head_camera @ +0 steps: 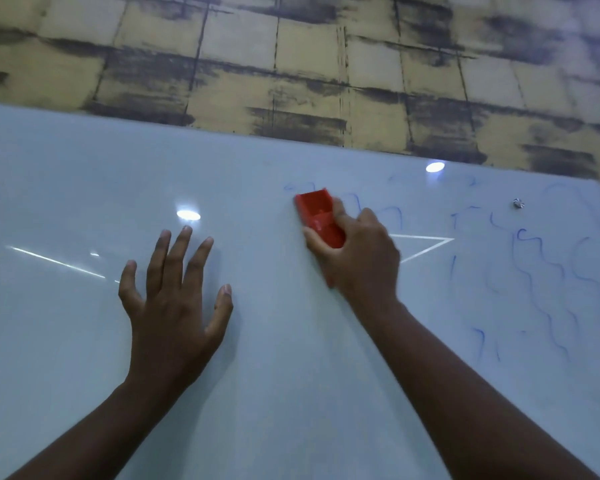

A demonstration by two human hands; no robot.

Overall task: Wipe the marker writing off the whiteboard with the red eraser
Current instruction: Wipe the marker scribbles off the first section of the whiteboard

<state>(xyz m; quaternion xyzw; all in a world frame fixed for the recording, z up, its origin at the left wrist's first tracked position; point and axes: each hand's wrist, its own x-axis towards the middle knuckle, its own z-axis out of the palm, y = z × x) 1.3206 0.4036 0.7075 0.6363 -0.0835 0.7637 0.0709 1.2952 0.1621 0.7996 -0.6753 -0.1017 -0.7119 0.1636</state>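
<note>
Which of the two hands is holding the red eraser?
The right hand has the red eraser in its grip, pressed to the whiteboard. The left hand lies flat with spread fingers and holds nothing.

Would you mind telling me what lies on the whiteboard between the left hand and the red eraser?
In the head view, only bare whiteboard lies between the left hand and the red eraser.

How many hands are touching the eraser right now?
1. The right hand grips the red eraser against the whiteboard; the left hand is spread open, apart from it.
</note>
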